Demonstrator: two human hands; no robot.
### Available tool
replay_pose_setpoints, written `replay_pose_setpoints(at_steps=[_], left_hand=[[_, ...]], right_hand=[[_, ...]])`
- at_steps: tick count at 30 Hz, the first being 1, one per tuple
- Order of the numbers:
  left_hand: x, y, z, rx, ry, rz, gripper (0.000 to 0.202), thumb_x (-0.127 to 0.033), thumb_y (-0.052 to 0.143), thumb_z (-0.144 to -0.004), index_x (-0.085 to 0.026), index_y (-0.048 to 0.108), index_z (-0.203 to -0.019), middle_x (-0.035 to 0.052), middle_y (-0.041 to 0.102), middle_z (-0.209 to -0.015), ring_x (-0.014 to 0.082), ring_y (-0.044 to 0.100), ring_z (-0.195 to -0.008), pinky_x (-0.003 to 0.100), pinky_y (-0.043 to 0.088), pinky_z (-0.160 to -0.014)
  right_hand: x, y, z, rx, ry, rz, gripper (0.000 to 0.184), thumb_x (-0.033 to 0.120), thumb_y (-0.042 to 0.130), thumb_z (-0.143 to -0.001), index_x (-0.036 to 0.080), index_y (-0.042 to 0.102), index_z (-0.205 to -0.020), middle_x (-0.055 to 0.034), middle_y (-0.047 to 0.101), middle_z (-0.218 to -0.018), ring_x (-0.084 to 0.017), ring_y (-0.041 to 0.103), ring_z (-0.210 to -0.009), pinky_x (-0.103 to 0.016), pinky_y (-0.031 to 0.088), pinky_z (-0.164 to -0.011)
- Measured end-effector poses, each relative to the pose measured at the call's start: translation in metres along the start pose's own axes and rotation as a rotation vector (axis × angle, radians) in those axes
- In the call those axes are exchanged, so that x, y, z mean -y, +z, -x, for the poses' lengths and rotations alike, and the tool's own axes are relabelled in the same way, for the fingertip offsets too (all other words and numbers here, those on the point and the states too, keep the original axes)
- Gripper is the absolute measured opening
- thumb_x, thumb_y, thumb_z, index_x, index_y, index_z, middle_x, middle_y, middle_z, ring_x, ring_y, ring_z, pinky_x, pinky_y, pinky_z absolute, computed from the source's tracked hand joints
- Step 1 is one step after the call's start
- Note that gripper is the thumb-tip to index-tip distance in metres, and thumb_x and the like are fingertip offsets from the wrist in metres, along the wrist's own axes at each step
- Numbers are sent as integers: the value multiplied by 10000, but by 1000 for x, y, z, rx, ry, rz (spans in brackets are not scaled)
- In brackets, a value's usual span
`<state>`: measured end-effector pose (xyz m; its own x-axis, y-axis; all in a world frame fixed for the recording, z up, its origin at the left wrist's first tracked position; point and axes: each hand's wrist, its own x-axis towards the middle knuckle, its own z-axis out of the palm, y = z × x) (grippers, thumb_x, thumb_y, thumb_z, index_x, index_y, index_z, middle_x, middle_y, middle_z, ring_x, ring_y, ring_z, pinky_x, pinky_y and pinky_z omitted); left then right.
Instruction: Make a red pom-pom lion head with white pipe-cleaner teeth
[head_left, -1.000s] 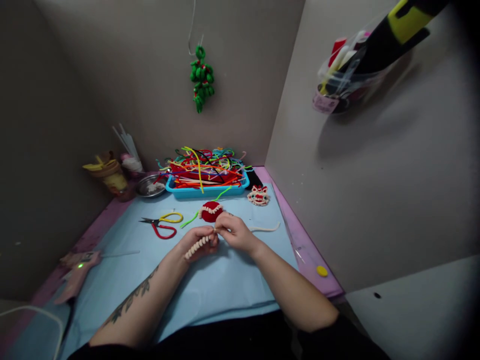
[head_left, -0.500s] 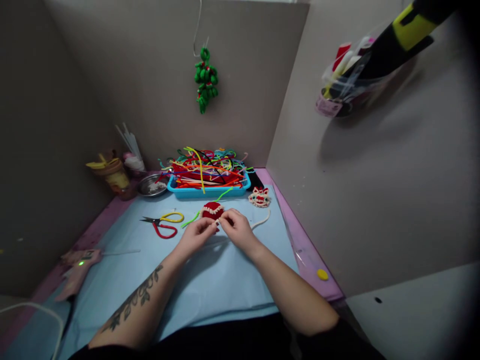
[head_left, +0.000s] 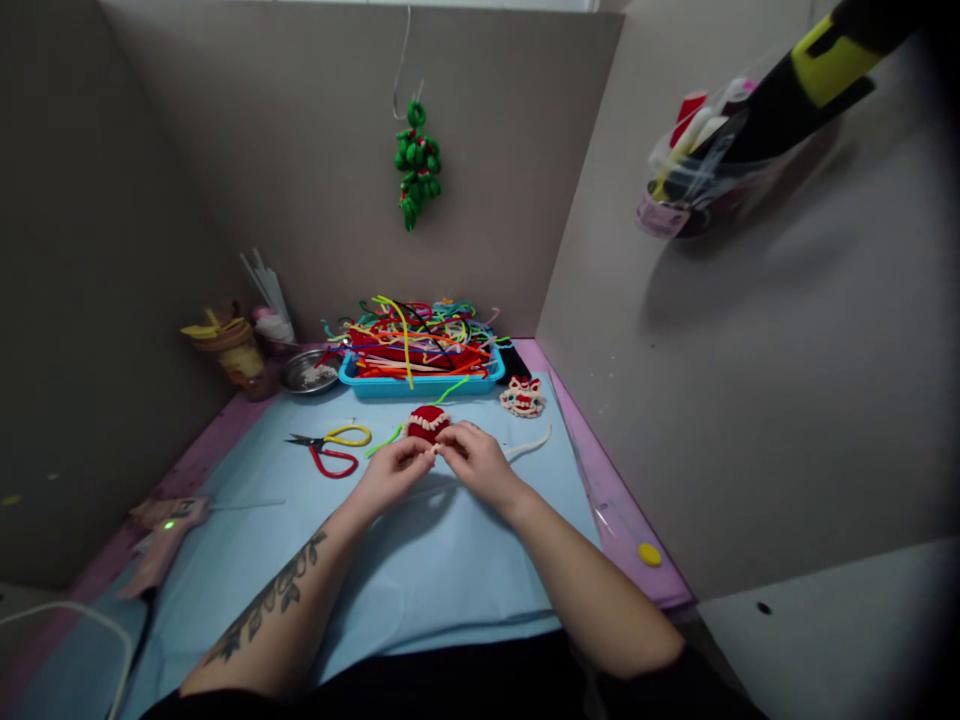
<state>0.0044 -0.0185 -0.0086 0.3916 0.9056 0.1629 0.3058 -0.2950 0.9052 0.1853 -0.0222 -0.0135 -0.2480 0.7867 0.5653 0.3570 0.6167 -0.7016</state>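
My left hand [head_left: 390,473] and my right hand [head_left: 475,462] meet over the blue mat [head_left: 420,560], fingertips pinched together on a white pipe cleaner [head_left: 529,444] whose loose end trails off to the right. Most of its coiled part is hidden inside my left fingers. Just beyond my fingertips lies a red round pipe-cleaner piece [head_left: 427,422] with a row of white loops. A green pipe cleaner [head_left: 382,441] runs beside it.
A blue tray [head_left: 420,383] heaped with coloured pipe cleaners stands at the back. Red and yellow scissors [head_left: 330,450] lie to the left, a small red-white figure [head_left: 523,397] to the right. A metal dish [head_left: 306,372], a cup [head_left: 225,345], a glue gun [head_left: 157,540] and a hanging green ornament [head_left: 417,165] surround.
My hands have moved forward toward the red piece. The white coil that showed under my left hand is now hidden in my fingers, and the loose white end has shifted.
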Motion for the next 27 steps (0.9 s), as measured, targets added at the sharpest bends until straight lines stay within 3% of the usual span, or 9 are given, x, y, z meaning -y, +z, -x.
replay_pose_setpoints(at_steps=[4, 10, 18, 27], left_hand=[[-1, 3, 4, -151, 235, -311, 301, -333, 602, -818, -192, 627, -1083, 86, 678, -1033, 209, 614, -928, 328, 454, -848], [9, 9, 4, -255, 357, -543, 182, -295, 582, -844, -209, 640, -995, 76, 702, -886, 208, 640, -832, 337, 469, -790], [5, 16, 3, -297, 419, -695, 132, -241, 542, -852, -202, 630, -943, 78, 696, -859, 217, 630, -813, 358, 467, -794], [2, 19, -1, -319, 408, -747, 149, -234, 492, -884, -189, 629, -849, 76, 643, -843, 194, 588, -804, 311, 450, -723]], right_hand=[[-3, 2, 0, 2, 55, -34, 103, 176, 540, -837, 187, 626, -892, -45, 625, -859, -160, 577, -811, -292, 461, -767], [-1, 3, 1, -20, 137, -95, 76, 195, 577, -811, 184, 636, -858, -25, 630, -819, -146, 580, -749, -272, 459, -720], [-1, 4, 1, -18, 187, -117, 61, 202, 586, -798, 191, 630, -839, -20, 632, -814, -155, 580, -768, -283, 454, -739], [-2, 7, 0, -93, 44, -49, 91, 141, 554, -800, 209, 574, -742, -38, 604, -819, -184, 557, -867, -331, 452, -816]])
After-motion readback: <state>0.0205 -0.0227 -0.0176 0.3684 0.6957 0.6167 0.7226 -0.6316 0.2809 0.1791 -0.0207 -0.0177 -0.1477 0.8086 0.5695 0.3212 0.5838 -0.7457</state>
